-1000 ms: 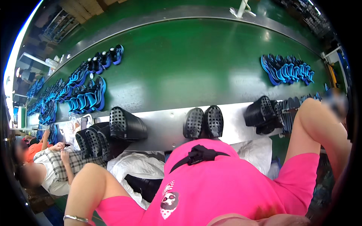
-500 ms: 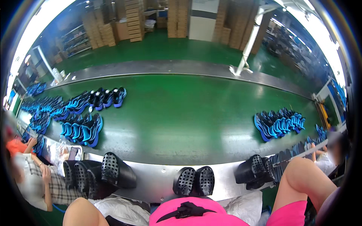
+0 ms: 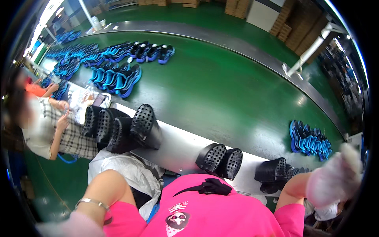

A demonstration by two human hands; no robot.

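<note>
My left hand, in a pale pinkish glove, is at the lower left edge, below my bent elbow and a silver wristband. Motion smears its fingers. Out to the right, my right hand is raised in a similar whitish glove, also blurred. Whether either one holds anything cannot be made out. Nearest in front of me, a pair of black stacked pieces with round holes stands on the metal ledge. More such black perforated stacks stand to the left, and a dark ribbed stack is on the right.
Rows of blue and black shoes line the green surface on the left; another group is at the right. A co-worker in a checked apron sits at the left beside a white tray. White cloth hangs near my left arm.
My view has swung, so the ledge now slants down to the right. Both gloved hands, out of sight before, have come into the picture at the sides. The black stacks still stand on the ledge.
</note>
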